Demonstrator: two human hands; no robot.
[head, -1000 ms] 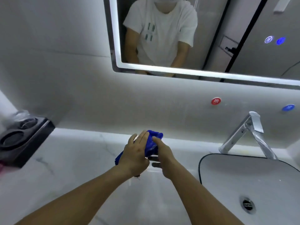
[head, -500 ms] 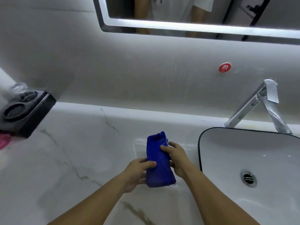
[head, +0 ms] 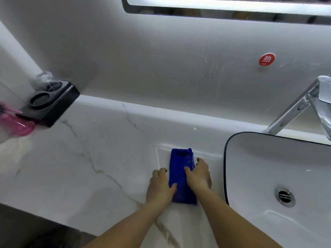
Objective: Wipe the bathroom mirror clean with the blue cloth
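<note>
The blue cloth [head: 180,178] lies folded into a narrow strip on the white marble counter [head: 86,158], just left of the sink. My left hand [head: 159,188] sits at its left edge, thumb on the cloth and fingers curled beside it. At the right edge my right hand [head: 199,178] holds the cloth, with the thumb on top and the fingers round the side. Only the lit lower edge of the mirror [head: 215,5] shows at the top of the view.
A white sink [head: 265,169] with a drain fills the right side, under a chrome faucet [head: 295,108]. A black cup holder [head: 52,104] and a pink object [head: 16,124] sit at the far left. A red hot-water sticker [head: 266,59] marks the wall.
Both hands brought the cloth down from in front of the wall to the counter, and it went from bunched to a flat folded strip. My view tilted down, so the mirror slid out of frame.
</note>
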